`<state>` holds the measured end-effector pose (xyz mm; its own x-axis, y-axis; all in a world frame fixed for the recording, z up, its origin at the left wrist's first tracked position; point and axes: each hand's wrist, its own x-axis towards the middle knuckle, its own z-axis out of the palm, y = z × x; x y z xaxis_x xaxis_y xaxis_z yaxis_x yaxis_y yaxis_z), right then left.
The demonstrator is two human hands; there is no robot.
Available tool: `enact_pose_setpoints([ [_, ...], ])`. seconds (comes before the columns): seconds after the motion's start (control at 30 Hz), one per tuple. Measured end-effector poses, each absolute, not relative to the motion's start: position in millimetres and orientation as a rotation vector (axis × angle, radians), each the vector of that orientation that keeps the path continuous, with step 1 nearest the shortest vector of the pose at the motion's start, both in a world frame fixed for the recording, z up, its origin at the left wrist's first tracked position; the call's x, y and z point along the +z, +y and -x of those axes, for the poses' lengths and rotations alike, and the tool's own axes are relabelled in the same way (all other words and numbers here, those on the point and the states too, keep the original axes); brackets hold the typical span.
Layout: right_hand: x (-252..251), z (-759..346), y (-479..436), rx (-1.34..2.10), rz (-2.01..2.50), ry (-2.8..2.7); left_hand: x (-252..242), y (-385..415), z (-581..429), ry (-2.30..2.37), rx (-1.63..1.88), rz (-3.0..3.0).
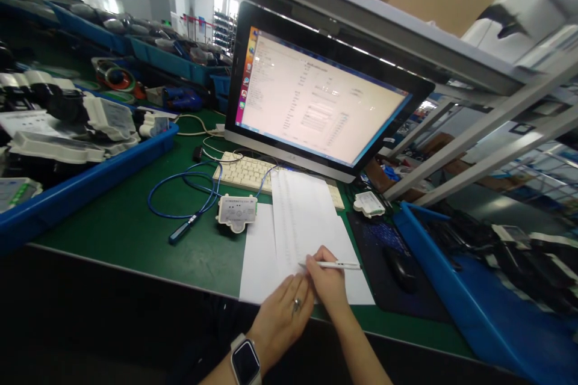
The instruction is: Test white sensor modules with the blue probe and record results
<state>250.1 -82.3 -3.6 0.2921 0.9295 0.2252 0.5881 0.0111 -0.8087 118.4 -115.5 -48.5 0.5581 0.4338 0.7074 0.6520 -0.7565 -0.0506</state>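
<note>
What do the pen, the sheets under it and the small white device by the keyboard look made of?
Pen in the right hand: smooth white plastic, likely, with a slight sheen. Sheets: matte white paper, thin, lying flat, faintly printed. Small white device: moulded plastic casing, matte, with rounded corners. The left hand rests on the paper.

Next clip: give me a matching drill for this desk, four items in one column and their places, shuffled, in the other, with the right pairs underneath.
Items
1. pen
2. white device
3. mouse
4. keyboard

Places
A. on the dark mat, right of the paper sheets
B. under the front edge of the monitor, its right part covered by paper
C. in the right hand, above the paper
D. on the green table, left of the paper, with the blue cable beside it

Pairs: 1-C, 2-D, 3-A, 4-B
</note>
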Motion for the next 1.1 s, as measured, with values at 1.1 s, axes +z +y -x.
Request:
enact_pose_setpoints([
  [1.1, -4.3, -251.3, -83.9, 0.452, 1.680, -1.375, -42.4, -115.8, -117.3, -0.905, -1.067, 2.506],
])
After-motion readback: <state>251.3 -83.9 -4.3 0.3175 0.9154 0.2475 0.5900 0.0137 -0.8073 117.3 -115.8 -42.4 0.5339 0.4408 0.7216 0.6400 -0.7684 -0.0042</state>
